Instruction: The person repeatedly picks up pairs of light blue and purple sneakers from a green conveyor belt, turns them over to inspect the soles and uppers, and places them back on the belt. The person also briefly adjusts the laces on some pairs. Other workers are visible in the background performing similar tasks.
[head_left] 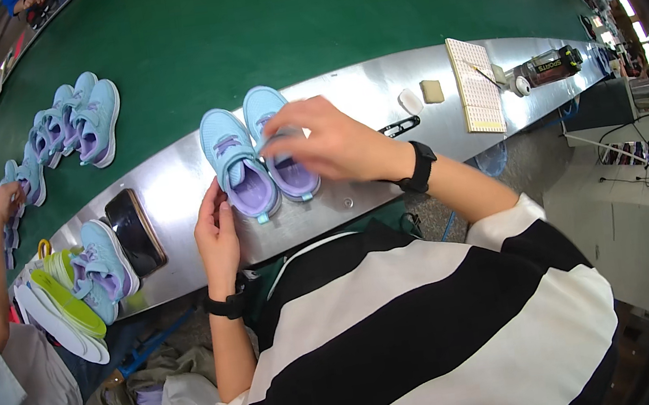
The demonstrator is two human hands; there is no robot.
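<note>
A pair of light-blue children's sneakers with lilac linings stands side by side in front of me, toes pointing away. My left hand [215,225] touches the outer side of the left sneaker [242,168], its thumb and fingers apart. Over the strap area of the right sneaker [294,175] is my right hand [324,138]. Its bent fingers are blurred and cover the upper, so whether they grip the strap is hidden. The left sneaker's strap lies across its upper. Both sneakers rest on the metal edge [173,169] of the table.
Several matching sneakers [97,122] line the green surface [300,17] at left, where another person's hand [8,199] reaches in. A phone [134,230], more sneakers [103,264] and insoles [68,306] lie nearer. At right are a marker-like black tool [399,127], a sheeted board [477,88] and a bottle [551,68].
</note>
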